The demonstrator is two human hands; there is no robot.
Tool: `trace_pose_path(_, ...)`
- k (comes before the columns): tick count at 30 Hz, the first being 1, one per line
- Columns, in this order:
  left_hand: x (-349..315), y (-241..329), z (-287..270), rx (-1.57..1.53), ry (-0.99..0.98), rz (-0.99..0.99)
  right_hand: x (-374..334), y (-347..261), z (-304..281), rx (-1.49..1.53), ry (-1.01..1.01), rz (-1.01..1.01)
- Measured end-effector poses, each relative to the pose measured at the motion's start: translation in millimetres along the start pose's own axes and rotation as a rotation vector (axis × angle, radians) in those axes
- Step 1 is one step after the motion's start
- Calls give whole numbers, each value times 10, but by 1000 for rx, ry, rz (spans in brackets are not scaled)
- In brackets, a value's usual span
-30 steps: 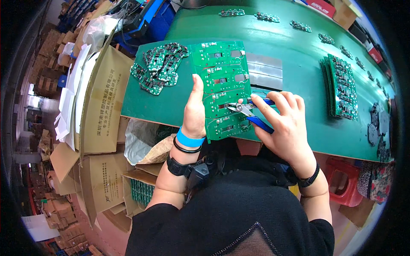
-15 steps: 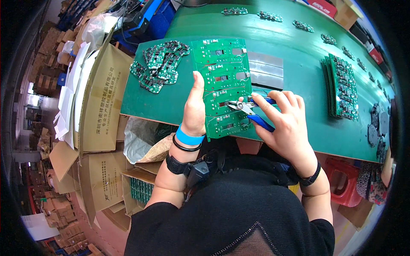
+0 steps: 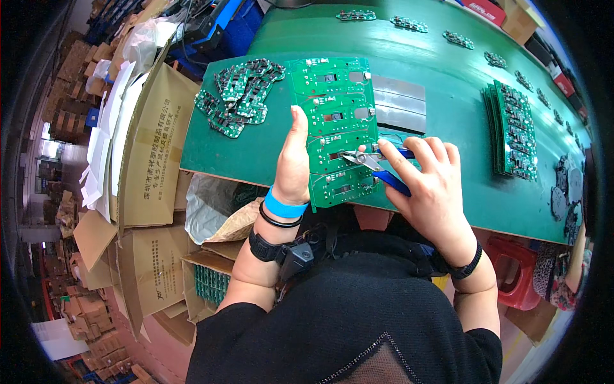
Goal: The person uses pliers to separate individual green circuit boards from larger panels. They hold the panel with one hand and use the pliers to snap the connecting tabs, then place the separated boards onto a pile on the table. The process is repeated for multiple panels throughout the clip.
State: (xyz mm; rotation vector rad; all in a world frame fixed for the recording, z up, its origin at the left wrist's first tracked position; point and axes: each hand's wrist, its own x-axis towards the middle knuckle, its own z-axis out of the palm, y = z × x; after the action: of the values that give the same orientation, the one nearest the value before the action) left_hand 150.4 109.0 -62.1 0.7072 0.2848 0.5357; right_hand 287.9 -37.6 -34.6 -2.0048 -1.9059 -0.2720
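A green circuit board panel (image 3: 336,102), divided into several joined boards, is held tilted up over the bench edge. My left hand (image 3: 293,160) grips its left side, the thumb along the near face and the other fingers hidden behind. In my right hand (image 3: 425,182) are blue-handled side cutters (image 3: 368,160). Their metal jaws rest at the panel's face, by a small dark part in the third board down. The jaws look nearly closed; whether they pinch anything is too small to tell.
Loose circuit boards (image 3: 240,96) lie heaped at left on the green bench (image 3: 448,96). A stack of panels (image 3: 511,131) stands at right. Grey flat strips (image 3: 400,105) lie behind the held panel. Single boards line the far belt. Cardboard boxes (image 3: 153,147) stand left, a red stool (image 3: 515,272) right.
The side cutters' jaws have drawn closer together, and their handles have shifted slightly. My left hand and the panel have hardly moved.
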Motion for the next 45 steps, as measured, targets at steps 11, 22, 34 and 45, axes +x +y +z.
trace_pose_path(11, -8, 17, 62, -59, 36, -11, -2, 13, 93, 37, 81, -30)
trace_pose_path(22, -74, 27, -246, -518, -207, -163, 25, 275, 90, 165, 271, 210)
trace_pose_path(34, -50, -115, -274, -573, -237, -94, 62, 212, 221, 90, 200, 195)
trace_pose_path(45, 81, 82, -148, -281, -97, -66, -75, 256, 10, 191, 100, 141)
